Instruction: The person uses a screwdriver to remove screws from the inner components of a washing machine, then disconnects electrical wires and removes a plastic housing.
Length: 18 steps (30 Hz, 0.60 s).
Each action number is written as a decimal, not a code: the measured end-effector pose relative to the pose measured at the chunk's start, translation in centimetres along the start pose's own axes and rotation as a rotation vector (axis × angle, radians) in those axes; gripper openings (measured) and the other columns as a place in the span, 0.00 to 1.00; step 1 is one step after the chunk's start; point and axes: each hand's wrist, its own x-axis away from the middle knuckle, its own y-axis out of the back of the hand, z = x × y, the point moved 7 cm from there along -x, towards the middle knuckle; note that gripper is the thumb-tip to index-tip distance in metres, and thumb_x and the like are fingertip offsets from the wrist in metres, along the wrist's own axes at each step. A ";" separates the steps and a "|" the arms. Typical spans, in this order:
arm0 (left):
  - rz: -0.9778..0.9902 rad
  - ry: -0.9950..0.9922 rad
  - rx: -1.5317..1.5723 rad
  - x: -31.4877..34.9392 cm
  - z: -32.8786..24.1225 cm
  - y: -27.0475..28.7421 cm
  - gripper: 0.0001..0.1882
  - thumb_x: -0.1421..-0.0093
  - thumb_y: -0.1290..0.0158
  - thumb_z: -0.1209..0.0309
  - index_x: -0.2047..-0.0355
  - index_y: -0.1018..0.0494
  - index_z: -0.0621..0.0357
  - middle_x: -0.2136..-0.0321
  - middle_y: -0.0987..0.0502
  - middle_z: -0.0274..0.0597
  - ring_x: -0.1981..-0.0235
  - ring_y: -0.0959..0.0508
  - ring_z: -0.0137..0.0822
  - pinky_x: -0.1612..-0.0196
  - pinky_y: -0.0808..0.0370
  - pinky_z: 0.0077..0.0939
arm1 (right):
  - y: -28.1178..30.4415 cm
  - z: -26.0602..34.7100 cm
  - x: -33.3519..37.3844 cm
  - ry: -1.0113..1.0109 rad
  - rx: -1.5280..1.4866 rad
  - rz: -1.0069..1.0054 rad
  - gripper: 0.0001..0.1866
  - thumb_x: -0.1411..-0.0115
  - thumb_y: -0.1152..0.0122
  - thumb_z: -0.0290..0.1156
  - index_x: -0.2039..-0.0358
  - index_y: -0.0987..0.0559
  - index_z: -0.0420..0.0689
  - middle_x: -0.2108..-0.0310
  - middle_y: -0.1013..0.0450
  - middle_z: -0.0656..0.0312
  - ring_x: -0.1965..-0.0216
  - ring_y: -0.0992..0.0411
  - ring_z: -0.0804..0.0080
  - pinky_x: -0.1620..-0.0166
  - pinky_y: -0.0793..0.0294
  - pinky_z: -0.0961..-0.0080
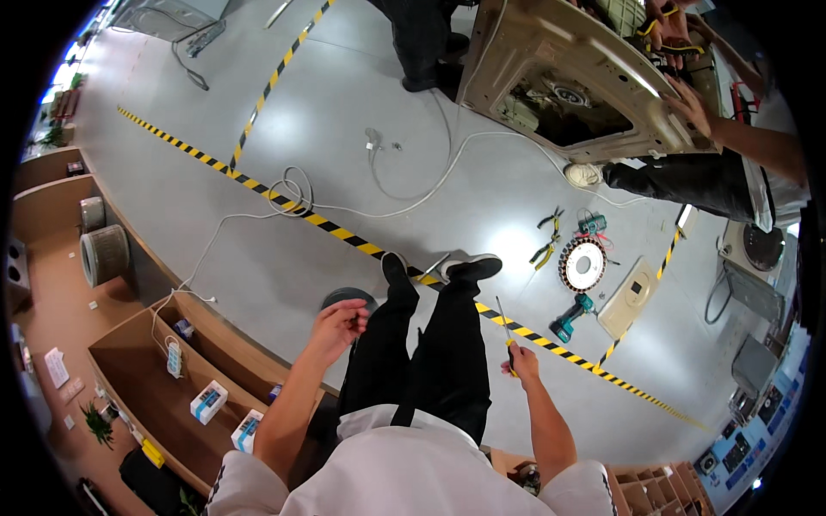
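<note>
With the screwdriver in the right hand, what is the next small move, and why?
Probably walk forward to the tilted washer. The right hand grips a screwdriver, blade up, touching nothing, and the left hand looks empty, fingers curled. The washer, open underneath and steadied by another person's hand, lies across the striped floor tape, out of reach from here.

White short-sleeved shirt (404, 469), black trousers (422, 353), black shoes with white soles (469, 268)

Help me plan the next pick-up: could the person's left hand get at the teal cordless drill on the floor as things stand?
Probably not. The left hand hangs by the left thigh, while the drill lies on the floor beyond the right leg and the right hand with its screwdriver.
</note>
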 end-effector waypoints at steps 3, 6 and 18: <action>-0.047 0.004 0.037 0.6 0.7 3.7 0.08 0.44 0.53 0.76 0.65 0.29 0.65 0.74 0.28 0.43 0.75 0.28 0.33 0.69 0.29 0.24 | -2.5 0.2 -0.7 -0.033 -0.099 0.059 0.24 0.39 0.57 0.50 0.58 0.32 0.40 0.75 0.24 0.54 0.80 0.26 0.71 0.79 0.31 0.80; -0.037 0.033 0.010 0.6 1.2 3.9 0.08 0.45 0.56 0.78 0.67 0.29 0.67 0.76 0.28 0.42 0.76 0.29 0.33 0.71 0.30 0.26 | -4.3 2.7 0.8 0.039 -0.342 0.164 0.21 0.37 0.57 0.47 0.57 0.33 0.41 0.70 0.26 0.54 0.75 0.27 0.73 0.75 0.29 0.80; 0.062 0.157 -0.628 -8.5 5.4 -10.1 0.18 0.42 0.47 0.61 0.66 0.27 0.68 0.81 0.39 0.27 0.82 0.43 0.18 0.80 0.46 0.15 | -3.8 15.0 3.2 0.590 -0.381 0.484 0.16 0.40 0.47 0.33 0.55 0.34 0.38 0.68 0.29 0.58 0.69 0.29 0.76 0.64 0.29 0.80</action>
